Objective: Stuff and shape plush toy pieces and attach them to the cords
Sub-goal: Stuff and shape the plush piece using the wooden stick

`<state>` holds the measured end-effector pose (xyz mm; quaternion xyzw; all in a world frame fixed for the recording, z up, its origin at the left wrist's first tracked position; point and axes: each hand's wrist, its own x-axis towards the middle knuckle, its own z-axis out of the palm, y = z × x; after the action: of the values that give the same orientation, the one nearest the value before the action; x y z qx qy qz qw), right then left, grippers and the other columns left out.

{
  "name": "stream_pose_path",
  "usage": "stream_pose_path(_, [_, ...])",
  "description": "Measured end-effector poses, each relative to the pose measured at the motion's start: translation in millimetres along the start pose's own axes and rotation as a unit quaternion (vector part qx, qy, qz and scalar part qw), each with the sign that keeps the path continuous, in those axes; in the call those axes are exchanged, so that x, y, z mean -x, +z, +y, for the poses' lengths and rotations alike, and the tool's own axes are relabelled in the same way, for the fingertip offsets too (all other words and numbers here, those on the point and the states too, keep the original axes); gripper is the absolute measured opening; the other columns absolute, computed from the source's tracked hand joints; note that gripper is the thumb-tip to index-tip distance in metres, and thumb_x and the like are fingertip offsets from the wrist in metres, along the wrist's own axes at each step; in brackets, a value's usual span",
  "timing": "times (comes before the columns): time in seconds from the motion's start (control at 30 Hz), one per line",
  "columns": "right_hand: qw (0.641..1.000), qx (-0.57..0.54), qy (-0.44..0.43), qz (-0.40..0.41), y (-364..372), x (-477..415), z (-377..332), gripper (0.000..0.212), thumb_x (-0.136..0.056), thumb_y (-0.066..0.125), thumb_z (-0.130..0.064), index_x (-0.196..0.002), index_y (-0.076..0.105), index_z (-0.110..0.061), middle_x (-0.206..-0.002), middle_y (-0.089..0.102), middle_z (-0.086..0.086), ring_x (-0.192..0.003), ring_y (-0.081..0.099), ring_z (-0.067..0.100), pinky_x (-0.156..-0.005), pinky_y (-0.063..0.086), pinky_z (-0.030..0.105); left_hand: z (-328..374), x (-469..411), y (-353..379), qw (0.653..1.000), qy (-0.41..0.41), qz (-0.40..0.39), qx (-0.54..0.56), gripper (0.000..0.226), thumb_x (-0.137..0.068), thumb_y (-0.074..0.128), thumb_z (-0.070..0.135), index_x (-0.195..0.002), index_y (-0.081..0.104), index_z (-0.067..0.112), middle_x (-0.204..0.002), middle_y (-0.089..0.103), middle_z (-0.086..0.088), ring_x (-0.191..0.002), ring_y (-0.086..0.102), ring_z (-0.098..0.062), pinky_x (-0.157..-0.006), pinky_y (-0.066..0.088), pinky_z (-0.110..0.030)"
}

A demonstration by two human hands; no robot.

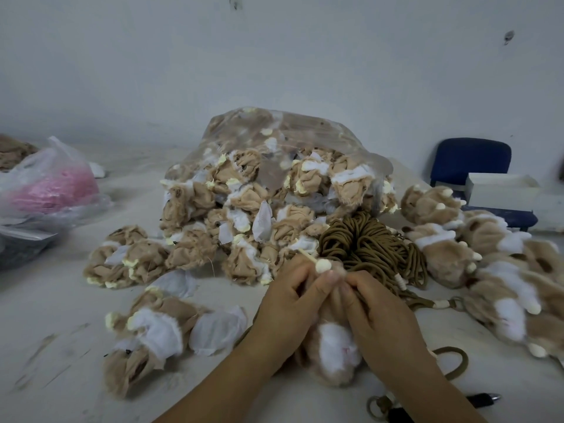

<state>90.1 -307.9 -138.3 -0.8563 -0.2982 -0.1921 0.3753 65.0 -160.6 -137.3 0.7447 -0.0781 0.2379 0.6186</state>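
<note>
A tan and white plush toy piece (332, 349) lies on the table between my hands. My left hand (290, 303) and my right hand (378, 312) both grip its upper end, fingertips meeting. A thin wooden stick (306, 256) pokes up beside a cream claw tip (323, 265) above my left fingers. A bundle of brown cords (366, 245) lies just beyond my hands. A brown cord loop (454, 361) curls out from under my right wrist.
A clear plastic bag (305, 129) spills several inside-out plush pieces across the table's middle. Finished paws (488, 254) pile at the right. A bag with pink material (52, 184) sits at the left. A blue chair (470, 160) and white box (500, 187) stand behind. A black pen (485, 399) lies near.
</note>
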Motion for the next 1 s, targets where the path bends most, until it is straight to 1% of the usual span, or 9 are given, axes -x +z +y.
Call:
stream_pose_path(0.13, [0.999,-0.034,0.003,-0.006,0.9,-0.5,1.7,0.023,-0.099,0.035,-0.044,-0.103,0.055,-0.034,-0.093,0.057,-0.024,-0.093,0.053,-0.006,-0.075,0.039,0.006,6.3,-0.1,0.0,1.0,0.011,0.019,-0.008,0.047,-0.085,0.067,0.044,-0.066,0.046,0.006,-0.075,0.05,-0.009,-0.07,0.049,-0.021,-0.065,0.044,-0.032])
stream_pose_path(0.23, [0.998,-0.056,-0.005,-0.006,1.0,-2.6,4.8,0.024,-0.094,0.035,-0.047,-0.098,0.054,-0.032,-0.092,0.058,-0.015,-0.089,0.054,0.001,-0.073,0.042,0.013,7.5,0.7,-0.5,0.999,0.037,0.012,-0.019,0.039,-0.088,0.068,0.035,-0.077,0.062,-0.002,-0.085,0.061,-0.008,-0.081,0.059,-0.02,-0.073,0.049,-0.03])
stream_pose_path(0.33, [0.999,-0.049,-0.002,-0.002,2.5,-3.4,11.6,0.031,-0.096,0.035,-0.041,-0.092,0.057,-0.019,-0.088,0.056,-0.007,-0.082,0.053,0.007,-0.072,0.046,0.028,7.9,0.5,-2.0,0.999,0.037,0.009,-0.022,0.035,-0.086,0.067,0.032,-0.091,0.069,-0.002,-0.093,0.065,-0.008,-0.088,0.061,-0.018,-0.081,0.051,-0.032])
stream_pose_path(0.4, [0.999,-0.05,0.002,0.002,2.7,-4.3,15.8,0.03,-0.098,0.036,-0.033,-0.096,0.061,-0.016,-0.091,0.057,-0.004,-0.085,0.054,0.008,-0.074,0.047,0.03,9.8,-0.9,-4.3,0.999,0.032,0.02,-0.015,0.026,-0.087,0.069,0.034,-0.094,0.073,0.008,-0.094,0.066,-0.002,-0.09,0.062,-0.014,-0.081,0.052,-0.029])
stream_pose_path(0.5, [0.999,-0.042,-0.001,0.004,0.1,-6.2,19.3,0.022,-0.098,0.039,-0.027,-0.096,0.06,-0.02,-0.093,0.057,-0.003,-0.089,0.053,0.008,-0.078,0.044,0.026,12.0,-3.3,-8.1,0.999,0.032,0.03,-0.003,0.012,-0.086,0.068,0.038,-0.096,0.073,0.04,-0.098,0.067,0.013,-0.096,0.063,-0.002,-0.083,0.047,-0.012])
stream_pose_path(0.7, [0.999,-0.032,-0.019,0.018,-2.8,-8.0,20.8,0.019,-0.097,0.044,-0.023,-0.094,0.061,-0.018,-0.091,0.057,-0.005,-0.087,0.051,0.006,-0.078,0.04,0.017,11.8,-5.9,-9.0,0.997,0.05,0.035,-0.043,0.012,-0.084,0.067,0.04,-0.094,0.07,0.046,-0.097,0.065,0.017,-0.096,0.063,-0.001,-0.08,0.045,-0.009])
stream_pose_path(0.83, [0.998,-0.064,0.002,-0.001,-3.1,-9.2,19.0,0.029,-0.1,0.04,-0.033,-0.094,0.062,-0.015,-0.091,0.057,-0.005,-0.089,0.052,0.011,-0.078,0.044,0.03,14.4,-5.8,-7.4,0.996,0.058,0.019,-0.068,0.017,-0.083,0.064,0.046,-0.095,0.066,0.058,-0.101,0.063,0.019,-0.101,0.06,-0.002,-0.085,0.044,-0.01])
stream_pose_path(0.9, [0.995,-0.095,0.015,-0.01,-3.2,-8.2,16.1,0.031,-0.093,0.038,-0.037,-0.093,0.061,-0.015,-0.09,0.057,-0.004,-0.087,0.053,0.012,-0.075,0.044,0.032,14.6,-4.9,-6.4,0.997,0.049,0.017,-0.061,0.017,-0.085,0.066,0.038,-0.092,0.069,0.052,-0.099,0.064,0.016,-0.099,0.061,-0.002,-0.085,0.045,-0.013])
stream_pose_path(1.0, [0.99,-0.139,0.035,-0.021,-1.1,-6.3,13.1,0.031,-0.091,0.037,-0.04,-0.091,0.059,-0.016,-0.087,0.058,-0.002,-0.083,0.054,0.012,-0.072,0.044,0.028,14.0,-3.5,-4.0,0.999,0.035,0.011,-0.037,0.014,-0.086,0.064,0.034,-0.095,0.074,0.03,-0.093,0.063,0.005,-0.094,0.061,-0.01,-0.084,0.05,-0.022])
